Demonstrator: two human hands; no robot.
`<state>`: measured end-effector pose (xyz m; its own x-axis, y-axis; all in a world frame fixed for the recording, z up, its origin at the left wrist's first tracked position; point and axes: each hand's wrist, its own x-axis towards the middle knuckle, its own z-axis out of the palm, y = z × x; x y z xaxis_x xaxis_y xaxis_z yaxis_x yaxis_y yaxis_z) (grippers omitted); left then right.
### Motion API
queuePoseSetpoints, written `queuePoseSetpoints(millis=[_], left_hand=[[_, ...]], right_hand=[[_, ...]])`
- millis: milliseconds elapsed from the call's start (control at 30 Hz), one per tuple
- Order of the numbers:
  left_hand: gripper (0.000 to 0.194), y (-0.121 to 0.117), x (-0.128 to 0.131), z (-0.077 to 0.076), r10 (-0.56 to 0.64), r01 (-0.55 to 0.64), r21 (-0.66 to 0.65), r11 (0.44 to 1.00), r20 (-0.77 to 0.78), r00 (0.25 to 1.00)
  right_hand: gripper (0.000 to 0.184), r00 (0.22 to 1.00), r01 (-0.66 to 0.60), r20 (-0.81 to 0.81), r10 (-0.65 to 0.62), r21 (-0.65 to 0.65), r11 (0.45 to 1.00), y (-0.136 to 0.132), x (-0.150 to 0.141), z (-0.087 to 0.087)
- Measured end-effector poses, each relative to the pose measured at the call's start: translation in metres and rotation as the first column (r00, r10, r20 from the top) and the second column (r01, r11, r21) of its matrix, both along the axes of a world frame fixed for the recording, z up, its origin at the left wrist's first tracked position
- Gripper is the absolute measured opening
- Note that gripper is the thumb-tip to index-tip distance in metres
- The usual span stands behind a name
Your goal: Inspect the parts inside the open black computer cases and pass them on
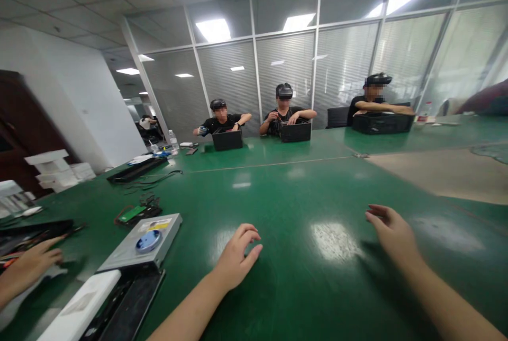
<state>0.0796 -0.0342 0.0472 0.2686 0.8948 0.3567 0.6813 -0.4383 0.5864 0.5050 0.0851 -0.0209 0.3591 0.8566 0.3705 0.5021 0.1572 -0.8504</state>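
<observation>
My left hand [239,256] hovers over or rests on the green table [293,298], fingers curved and apart, holding nothing. Farther right, my right hand [391,232] is also empty, its thumb and fingers spread a little above the tabletop. Left of my left hand lies a silver optical drive [137,245] with a round blue-and-white piece [148,241] on top. Against its near end are a long white piece [81,304] and a black metal panel [130,298]. Behind the drive sits a green circuit board [132,214] with dark parts and wires.
Another person's hand [35,264] reaches in at the left edge, by a black tray of parts [35,235]. Across the table, three people work at black cases [227,140]. A long black panel [137,169], a cable and a bottle [173,141] stand far left; beige sheet [440,171] at right.
</observation>
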Motion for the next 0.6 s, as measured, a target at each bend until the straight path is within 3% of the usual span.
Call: queuePoseSetpoints(millis=[267,467,600], left_hand=[[0.021,0.004,-0.010,-0.011,0.098,-0.098,-0.002,0.995,0.016,0.995],[0.020,0.006,-0.007,-0.019,0.238,-0.234,0.075,0.969,-0.048,0.970],[0.020,0.005,-0.003,-0.026,0.217,-0.214,0.052,0.976,-0.080,0.973]], right_hand=[[0.053,0.985,-0.151,-0.092,0.146,-0.054,0.987,0.004,-0.003,-0.019],[0.055,0.969,-0.242,-0.072,0.236,-0.103,0.965,-0.004,-0.023,-0.004],[0.053,0.945,-0.326,-0.052,0.323,-0.102,0.940,-0.008,-0.042,0.006]])
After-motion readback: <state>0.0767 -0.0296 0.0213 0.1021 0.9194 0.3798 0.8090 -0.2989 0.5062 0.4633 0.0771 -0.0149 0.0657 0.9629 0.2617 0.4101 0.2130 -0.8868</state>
